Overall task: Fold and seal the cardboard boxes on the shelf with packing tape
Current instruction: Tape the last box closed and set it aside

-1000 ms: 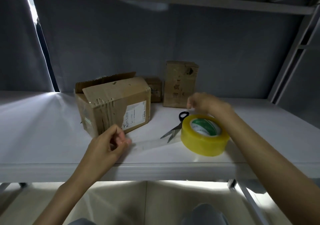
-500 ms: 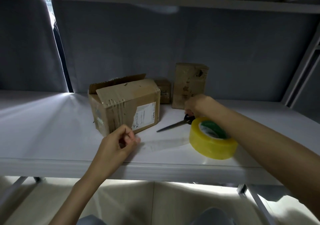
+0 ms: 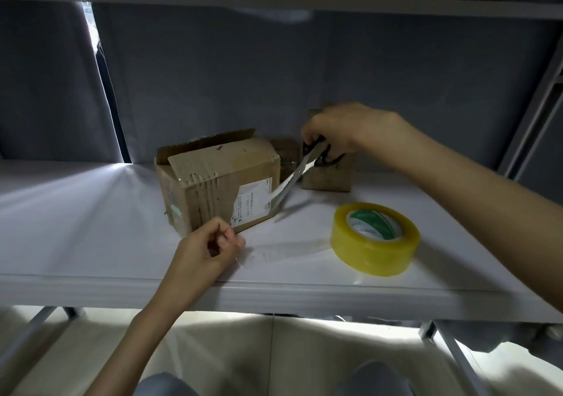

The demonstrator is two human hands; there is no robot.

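Shelf [image 3: 76, 228]: flat white surface, smooth, with a rounded front lip. Box [image 3: 219, 182], brown corrugated cardboard, sits mid-shelf; top flaps partly raised, old tape strips creased on its corner, white printed label on the front face. Two smaller worn boxes [image 3: 329, 176] stand behind it against the grey backdrop. Tape roll [image 3: 376, 237], yellow-tinted, glossy, thick ring with green-printed core, lies flat right of the box. A clear strip [image 3: 280, 251] runs from the roll to the left hand [image 3: 207, 249], which pinches its end. Right hand [image 3: 338, 130] grips black-handled scissors [image 3: 300, 171], metal blades angled down toward the box.
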